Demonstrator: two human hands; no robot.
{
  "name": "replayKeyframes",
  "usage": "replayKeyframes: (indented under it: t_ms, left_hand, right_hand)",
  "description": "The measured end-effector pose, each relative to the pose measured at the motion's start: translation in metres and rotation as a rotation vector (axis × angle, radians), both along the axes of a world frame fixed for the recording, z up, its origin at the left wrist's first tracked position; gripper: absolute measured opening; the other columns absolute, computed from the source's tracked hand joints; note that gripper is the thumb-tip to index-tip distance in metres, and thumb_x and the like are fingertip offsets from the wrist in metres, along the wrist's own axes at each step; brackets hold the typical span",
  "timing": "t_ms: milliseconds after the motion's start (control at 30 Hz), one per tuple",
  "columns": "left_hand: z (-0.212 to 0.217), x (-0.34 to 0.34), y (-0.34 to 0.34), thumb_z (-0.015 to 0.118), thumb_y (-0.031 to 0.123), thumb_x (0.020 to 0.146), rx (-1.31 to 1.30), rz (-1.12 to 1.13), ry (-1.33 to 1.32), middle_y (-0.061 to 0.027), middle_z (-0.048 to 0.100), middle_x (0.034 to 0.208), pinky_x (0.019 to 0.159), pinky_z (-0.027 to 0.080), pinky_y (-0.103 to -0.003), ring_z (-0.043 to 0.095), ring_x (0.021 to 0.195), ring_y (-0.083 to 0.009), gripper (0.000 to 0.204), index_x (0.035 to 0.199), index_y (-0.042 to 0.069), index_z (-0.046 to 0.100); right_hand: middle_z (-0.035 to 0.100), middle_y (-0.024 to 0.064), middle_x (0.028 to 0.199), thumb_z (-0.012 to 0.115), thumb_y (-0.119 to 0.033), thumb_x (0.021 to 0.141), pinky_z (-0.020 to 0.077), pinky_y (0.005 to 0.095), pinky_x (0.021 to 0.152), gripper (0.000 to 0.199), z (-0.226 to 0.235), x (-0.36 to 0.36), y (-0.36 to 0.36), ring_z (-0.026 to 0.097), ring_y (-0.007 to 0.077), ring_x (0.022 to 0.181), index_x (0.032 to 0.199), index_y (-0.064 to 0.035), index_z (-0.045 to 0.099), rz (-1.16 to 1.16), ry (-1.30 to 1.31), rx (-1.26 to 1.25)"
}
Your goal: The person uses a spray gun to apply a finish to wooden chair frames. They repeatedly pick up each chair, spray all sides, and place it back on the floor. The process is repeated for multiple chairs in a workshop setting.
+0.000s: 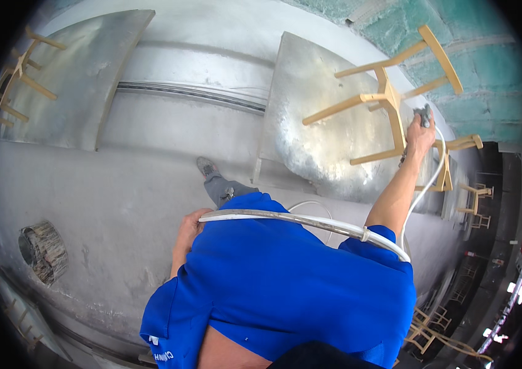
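Blue shirt fabric point(285, 289) fills the lower middle of the view, smooth and bright, and it hides most of the person's body and both upper arms. Across it runs a pale hose point(310, 221), curving from the left hand point(192, 224) up past the right elbow to the right hand point(419, 132). That left hand rests at the hose's near end by the shirt; its fingers are largely covered, so I cannot tell whether they grip or only touch. At full reach, the right hand is wrapped tight round a small grey spray tool point(424, 115), held just beside a bare wooden chair frame point(390, 101). This chair of light, unfinished wood lies tipped over on a dull metal platform point(310, 111), legs sticking outward. A second metal platform point(64, 86) at the upper left carries another wooden frame point(21, 77), partly cut off by the dark rim. Grey, dusty floor point(119, 184) spreads between them, with one shoe point(207, 166) visible. More chair frames point(476, 197) stand at the right, small and hard to make out.
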State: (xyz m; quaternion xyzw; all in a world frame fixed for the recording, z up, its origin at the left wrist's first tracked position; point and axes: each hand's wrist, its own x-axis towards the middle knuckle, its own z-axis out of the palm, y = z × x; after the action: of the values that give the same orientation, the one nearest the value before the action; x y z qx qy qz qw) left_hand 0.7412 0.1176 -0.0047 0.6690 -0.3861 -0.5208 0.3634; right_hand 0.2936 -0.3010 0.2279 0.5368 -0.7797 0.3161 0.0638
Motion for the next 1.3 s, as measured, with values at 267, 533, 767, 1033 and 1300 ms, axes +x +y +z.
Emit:
replayKeyframes:
  t_ms: [267,533,767,1033,1300]
  left_hand:
    - [0.024,0.083,-0.063,0.067,0.016,0.094,0.038,0.072,-0.251,-0.0163,0.075,0.107,0.088,0.055,-0.045,0.069,0.102,-0.0387,0.023,0.116,0.012,0.074]
    - [0.013,0.139,-0.052,0.069,0.009,0.086,0.013,0.265,-0.370,-0.0136,0.073,0.099,0.081,0.055,-0.048,0.069,0.095,-0.0372,0.020,0.104,0.015,0.075]
    - [-0.016,0.176,0.045,0.068,0.011,0.084,-0.085,0.688,-0.601,-0.0142,0.070,0.102,0.085,0.053,-0.049,0.065,0.100,-0.0381,0.014,0.097,0.011,0.074]
    - [-0.007,0.267,0.194,0.072,0.024,0.092,0.173,0.895,-0.601,-0.0158,0.071,0.099,0.083,0.052,-0.048,0.065,0.097,-0.0390,0.017,0.096,0.008,0.074]
    - [0.008,0.286,0.256,0.074,0.023,0.088,0.239,1.172,-0.363,-0.0179,0.071,0.099,0.083,0.054,-0.047,0.067,0.096,-0.0394,0.018,0.102,0.011,0.075]
  right_hand:
    - [0.073,0.0117,0.095,0.066,-0.025,0.099,0.0562,0.0380,0.070,0.054,-0.018,0.101,-0.071,0.068,0.0210,0.077,0.150,-0.0137,0.055,0.282,-0.308,0.011]
    - [0.069,0.0144,0.111,0.063,-0.014,0.097,0.0560,0.0371,0.077,0.056,-0.133,0.417,-0.011,0.069,0.0252,0.091,0.152,-0.0108,0.050,1.192,-0.167,0.653]
    - [0.072,0.0210,0.123,0.069,-0.013,0.095,0.0537,0.0372,0.097,0.055,-0.138,0.637,0.191,0.070,0.0365,0.116,0.148,-0.0198,0.057,2.104,-0.130,1.122]
    - [0.073,0.0206,0.120,0.071,-0.018,0.094,0.0530,0.0395,0.098,0.055,-0.091,0.778,0.324,0.070,0.0371,0.114,0.148,-0.0192,0.057,2.384,0.092,1.113]
    - [0.076,0.0163,0.100,0.072,-0.018,0.093,0.0555,0.0360,0.086,0.055,-0.096,0.866,0.374,0.073,0.0265,0.089,0.147,-0.0186,0.058,2.323,0.061,1.186]
